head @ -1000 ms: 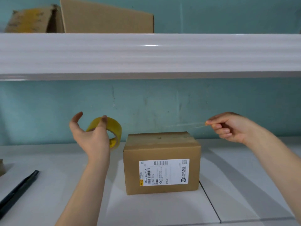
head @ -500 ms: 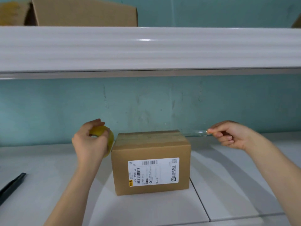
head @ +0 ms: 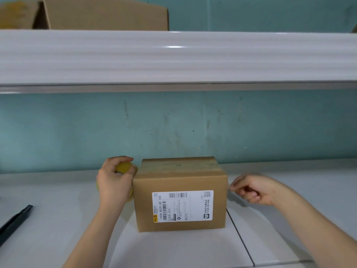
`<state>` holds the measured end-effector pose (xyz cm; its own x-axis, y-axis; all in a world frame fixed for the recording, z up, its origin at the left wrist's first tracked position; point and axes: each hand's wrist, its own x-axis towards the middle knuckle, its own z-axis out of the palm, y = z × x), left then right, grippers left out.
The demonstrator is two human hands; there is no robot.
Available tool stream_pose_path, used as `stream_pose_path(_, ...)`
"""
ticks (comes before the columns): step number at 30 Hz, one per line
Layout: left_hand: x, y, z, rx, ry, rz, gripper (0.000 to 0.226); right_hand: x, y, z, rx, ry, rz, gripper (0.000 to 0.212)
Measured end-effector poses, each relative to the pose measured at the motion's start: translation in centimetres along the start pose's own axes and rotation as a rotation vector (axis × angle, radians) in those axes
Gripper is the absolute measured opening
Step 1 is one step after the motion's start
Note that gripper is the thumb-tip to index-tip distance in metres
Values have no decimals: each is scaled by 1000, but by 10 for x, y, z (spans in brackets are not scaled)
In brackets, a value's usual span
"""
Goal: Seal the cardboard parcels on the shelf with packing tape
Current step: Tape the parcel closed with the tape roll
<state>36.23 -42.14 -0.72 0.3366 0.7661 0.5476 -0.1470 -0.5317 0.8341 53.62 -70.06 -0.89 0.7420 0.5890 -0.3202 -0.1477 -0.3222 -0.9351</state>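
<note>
A small cardboard parcel (head: 180,202) with a white shipping label on its front stands on the white lower shelf (head: 58,219). My left hand (head: 114,184) grips a yellow roll of packing tape (head: 123,167) against the parcel's upper left edge. A clear strip of tape lies across the parcel's top. My right hand (head: 253,190) is curled beside the parcel's right side and pinches the strip's free end; it is blurred by motion.
A black pen-like tool (head: 13,224) lies at the left of the lower shelf. The upper shelf (head: 173,57) overhangs and carries a large cardboard box (head: 104,13). A teal wall stands close behind the parcel. A seam (head: 239,238) splits the lower shelf.
Both hands came down. The tape roll dropped from above the shelf to the parcel's left edge. My right hand pulled the tape end down past the parcel's right edge, laying the strip over the top.
</note>
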Motion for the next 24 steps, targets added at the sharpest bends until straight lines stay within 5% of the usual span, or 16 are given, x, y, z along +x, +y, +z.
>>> stream_pose_path(8,9,-2,-4,90,-100,41,21,-1,-13,39,-313,160,-21,23)
stream_pose_path(12,10,-1,-5,169,-137,114,8,5,-8,50,-156,381,-80,24)
stream_pose_path(15,10,-2,-6,204,-140,143,3,10,6,64,72,362,19,31)
stream_pose_path(18,10,-5,-8,207,-132,148,2,8,9,72,-72,363,22,28)
stream_pose_path(21,9,-6,-8,181,-112,124,4,4,-24,50,-382,616,-145,19)
stream_pose_path(24,10,-6,-4,191,-124,129,3,-18,-76,34,-443,822,-483,33)
